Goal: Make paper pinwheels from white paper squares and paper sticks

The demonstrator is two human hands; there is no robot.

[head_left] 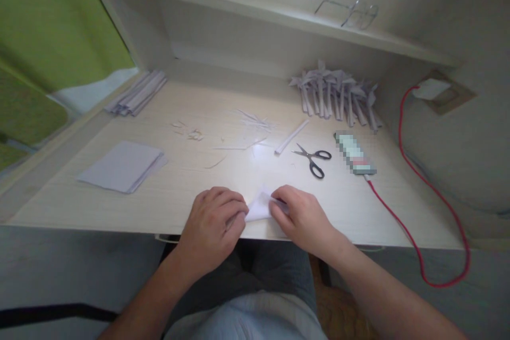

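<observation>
Pressing down at the near edge of the desk (358, 207), we have both hands on one small piece of white paper (260, 206). Our left hand (213, 220) lies curled, knuckles up, its fingertips pinching the paper's left side; our right hand (303, 215) is bent the same way, thumb and fingers gripping the paper's right corner. The paper sits between them, flat against the wood, just in front of our lap.

Farther out we count one pair of black-handled scissors (314, 158), lying shut, and beside it one rolled paper stick (291, 137). To the right lies one blurred-over flat device (354, 154), with one red cable (422, 180) running from it and looping up to a wall socket (436, 93). On the left sits one stack of paper sheets (121, 166). Thin paper trimmings (255, 122) are scattered mid-desk; we cannot count them. At the back right is a heap of folded paper pinwheels on sticks (338, 95), too tangled to count, and at the back left a bundle of paper strips (137, 94).

The surface is pale wood-grain laminate, set in a recess under one shelf (279, 13), where one pair of glasses (353, 13) rests. Green fabric (51, 42) shows at the left.
</observation>
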